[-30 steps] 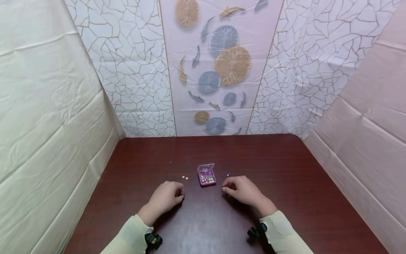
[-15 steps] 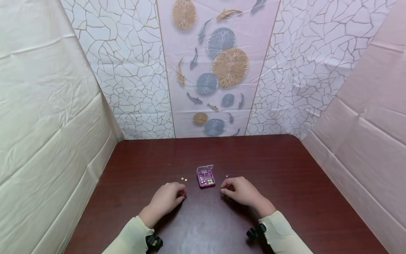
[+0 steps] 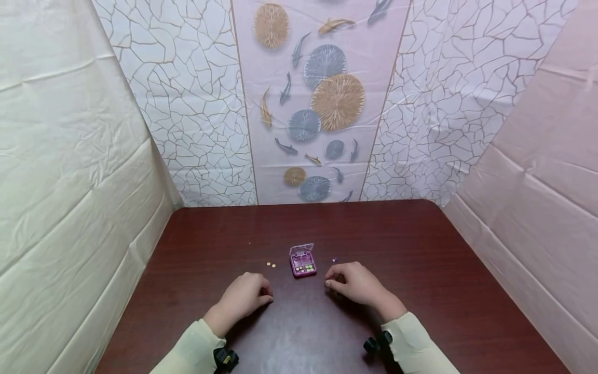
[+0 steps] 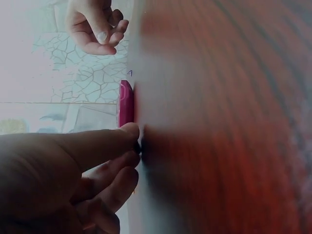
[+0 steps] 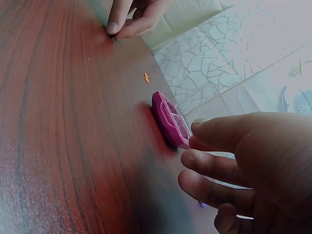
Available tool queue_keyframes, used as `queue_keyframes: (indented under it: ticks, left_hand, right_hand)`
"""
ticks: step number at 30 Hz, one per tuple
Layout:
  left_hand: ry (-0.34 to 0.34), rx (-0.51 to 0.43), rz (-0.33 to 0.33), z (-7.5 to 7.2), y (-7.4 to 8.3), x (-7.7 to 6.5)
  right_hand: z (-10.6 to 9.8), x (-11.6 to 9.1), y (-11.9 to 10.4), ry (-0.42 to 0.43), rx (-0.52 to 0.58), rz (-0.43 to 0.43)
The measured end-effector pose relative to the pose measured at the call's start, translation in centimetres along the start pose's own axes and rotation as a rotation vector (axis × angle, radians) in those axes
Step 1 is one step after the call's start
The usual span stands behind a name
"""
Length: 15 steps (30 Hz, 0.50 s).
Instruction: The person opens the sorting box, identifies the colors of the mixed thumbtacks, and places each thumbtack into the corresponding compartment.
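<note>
A purple pill case (image 3: 303,268) stands mid-table with its clear lid tilted up; several small yellowish and green pills lie in its front compartments. To its left, my left hand (image 3: 243,298) is low over the table, thumb and forefinger pinching a small dark piece (image 4: 138,146), seen in the left wrist view and mostly hidden by the fingertips. My right hand (image 3: 357,283) hovers to the right of the case, its fingers loosely curled and holding nothing. In the right wrist view, the case's side (image 5: 168,119) shows beyond the right thumb.
Two small yellow-orange pills (image 3: 271,265) lie left of the case. A tiny purple piece (image 3: 334,259) lies beyond the right hand. The dark red-brown table (image 3: 210,228) ends at a patterned back curtain (image 3: 205,130), with pale cloth at both sides.
My left hand has drawn slightly back toward me, its fingertips lower at the tabletop. The right hand stays almost still, and the head view has shifted a little.
</note>
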<state>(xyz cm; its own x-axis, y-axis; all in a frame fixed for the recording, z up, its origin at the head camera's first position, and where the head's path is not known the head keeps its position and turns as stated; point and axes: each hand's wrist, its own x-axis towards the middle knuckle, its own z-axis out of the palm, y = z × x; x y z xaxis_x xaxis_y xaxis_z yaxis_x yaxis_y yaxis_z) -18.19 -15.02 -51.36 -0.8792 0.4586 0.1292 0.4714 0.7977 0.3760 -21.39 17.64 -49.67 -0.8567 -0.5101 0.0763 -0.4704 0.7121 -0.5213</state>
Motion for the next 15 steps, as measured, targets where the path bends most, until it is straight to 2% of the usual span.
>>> queue_keyframes:
  ticks: [7, 15]
  left_hand:
    - [-0.018, 0.005, -0.015, -0.27, 0.25, -0.20]
    - [-0.013, -0.003, 0.001, 0.17, 0.12, -0.12]
  right_hand:
    - [-0.08, -0.19, -0.25, 0.003, 0.001, -0.010]
    - [0.11, -0.40, -0.33, -0.006, 0.005, -0.014]
